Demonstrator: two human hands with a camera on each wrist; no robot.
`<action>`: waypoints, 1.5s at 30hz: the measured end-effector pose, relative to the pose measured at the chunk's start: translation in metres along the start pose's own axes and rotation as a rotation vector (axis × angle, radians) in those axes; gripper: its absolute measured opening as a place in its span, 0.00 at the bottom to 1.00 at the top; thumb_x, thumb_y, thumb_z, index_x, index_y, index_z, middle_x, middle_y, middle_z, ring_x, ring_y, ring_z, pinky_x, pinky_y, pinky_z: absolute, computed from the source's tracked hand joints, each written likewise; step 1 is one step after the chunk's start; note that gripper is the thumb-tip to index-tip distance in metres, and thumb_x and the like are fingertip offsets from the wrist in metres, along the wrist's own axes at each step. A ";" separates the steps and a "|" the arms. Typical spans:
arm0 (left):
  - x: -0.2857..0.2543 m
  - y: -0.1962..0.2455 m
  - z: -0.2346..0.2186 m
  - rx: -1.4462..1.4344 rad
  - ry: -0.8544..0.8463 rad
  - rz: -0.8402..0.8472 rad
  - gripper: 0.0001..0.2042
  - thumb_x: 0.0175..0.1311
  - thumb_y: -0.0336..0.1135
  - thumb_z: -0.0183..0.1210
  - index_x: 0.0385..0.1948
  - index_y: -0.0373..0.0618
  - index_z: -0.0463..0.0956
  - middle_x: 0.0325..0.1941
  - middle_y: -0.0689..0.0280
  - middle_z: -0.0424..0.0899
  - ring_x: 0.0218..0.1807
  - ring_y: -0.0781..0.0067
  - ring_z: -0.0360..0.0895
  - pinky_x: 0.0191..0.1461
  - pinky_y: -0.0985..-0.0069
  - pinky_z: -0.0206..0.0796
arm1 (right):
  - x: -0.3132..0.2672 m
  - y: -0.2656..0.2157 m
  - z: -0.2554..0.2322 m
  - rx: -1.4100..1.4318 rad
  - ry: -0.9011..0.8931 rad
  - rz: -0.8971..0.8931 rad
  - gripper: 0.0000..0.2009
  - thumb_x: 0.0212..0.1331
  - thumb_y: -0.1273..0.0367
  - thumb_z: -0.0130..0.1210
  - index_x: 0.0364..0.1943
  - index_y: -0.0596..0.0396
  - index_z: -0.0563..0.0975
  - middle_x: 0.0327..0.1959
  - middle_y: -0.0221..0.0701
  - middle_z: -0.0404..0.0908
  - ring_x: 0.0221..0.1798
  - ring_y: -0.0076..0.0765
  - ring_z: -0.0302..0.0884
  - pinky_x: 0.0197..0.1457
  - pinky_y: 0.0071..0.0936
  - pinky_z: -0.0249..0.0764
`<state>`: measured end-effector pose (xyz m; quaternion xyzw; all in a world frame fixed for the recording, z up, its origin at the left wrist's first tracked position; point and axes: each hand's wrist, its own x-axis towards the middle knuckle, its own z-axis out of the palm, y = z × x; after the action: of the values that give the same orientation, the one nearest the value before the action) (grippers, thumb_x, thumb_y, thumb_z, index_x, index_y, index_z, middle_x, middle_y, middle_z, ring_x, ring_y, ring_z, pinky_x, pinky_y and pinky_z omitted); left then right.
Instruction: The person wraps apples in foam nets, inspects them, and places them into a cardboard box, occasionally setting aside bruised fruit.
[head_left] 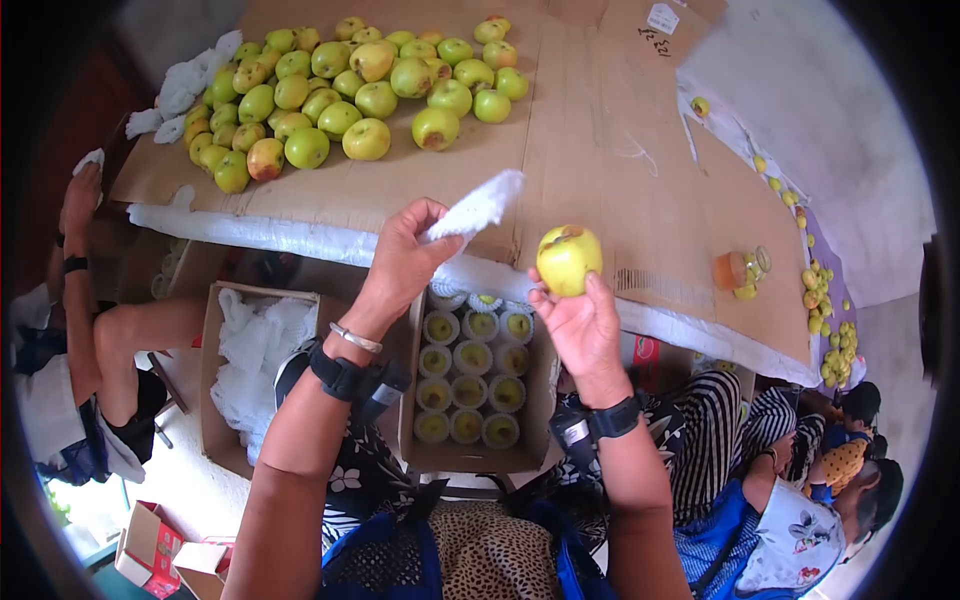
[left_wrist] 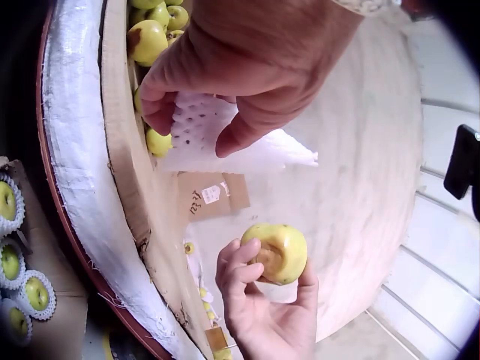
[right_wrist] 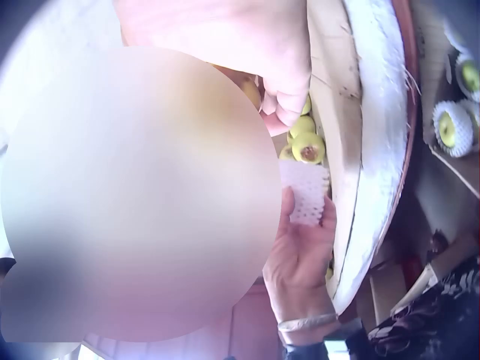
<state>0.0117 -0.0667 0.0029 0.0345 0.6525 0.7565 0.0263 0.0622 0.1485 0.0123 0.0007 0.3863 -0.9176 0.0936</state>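
Two hands are occupied, and the yellow apple (head_left: 568, 260) lies at about 3 o'clock from the left hand (head_left: 400, 255), but the right hand (head_left: 582, 335) is nearer, gripping it at its fingertips. That right hand is partly open, its bent fingers and thumb around the fruit, with a brown blemish showing. The left hand is nearly closed, pinching a flattened white foam net (head_left: 475, 212) between thumb and fingers; the net's long axis points to roughly 2 o'clock, and the apple sits just beside its free end, apart from it, toward 4 or 5 o'clock. Which end of the net opens, I cannot tell. At 5 o'clock from the left hand, a carton (head_left: 480, 459) contains wrapped apples (head_left: 471, 392) in rows, three across. Toward 8 o'clock, another carton (head_left: 228, 445) holds loose foam nets (head_left: 258, 340). A heap of apples (head_left: 376, 100) covers part of the cardboard-topped table (head_left: 600, 130) at 11 o'clock, and a jar (head_left: 731, 270) stands at 2 o'clock from the right hand.
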 end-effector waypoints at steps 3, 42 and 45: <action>0.000 0.000 0.004 0.202 0.079 0.039 0.09 0.48 0.21 0.59 0.30 0.41 0.71 0.28 0.71 0.75 0.30 0.83 0.68 0.35 0.83 0.62 | 0.018 -0.024 -0.003 -0.098 -0.032 0.015 0.27 0.56 0.55 0.52 0.56 0.54 0.64 0.54 0.37 0.70 0.56 0.45 0.68 0.56 0.42 0.65; 0.009 -0.006 0.051 -0.186 -0.231 -0.071 0.08 0.61 0.33 0.53 0.40 0.44 0.73 0.36 0.72 0.78 0.36 0.85 0.73 0.38 0.84 0.66 | 0.016 -0.021 -0.009 -0.245 -0.183 -0.005 0.29 0.46 0.63 0.57 0.54 0.57 0.63 0.54 0.34 0.68 0.58 0.32 0.65 0.63 0.35 0.61; 0.014 -0.013 0.044 -0.271 -0.127 -0.158 0.06 0.60 0.29 0.52 0.38 0.43 0.73 0.36 0.71 0.79 0.34 0.86 0.73 0.36 0.84 0.66 | 0.014 -0.016 -0.012 0.054 -0.015 0.017 0.33 0.49 0.52 0.53 0.58 0.56 0.62 0.54 0.37 0.68 0.60 0.40 0.62 0.65 0.47 0.57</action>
<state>0.0017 -0.0205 -0.0031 0.0271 0.5420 0.8296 0.1315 0.0447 0.1655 0.0143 -0.0004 0.3606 -0.9269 0.1044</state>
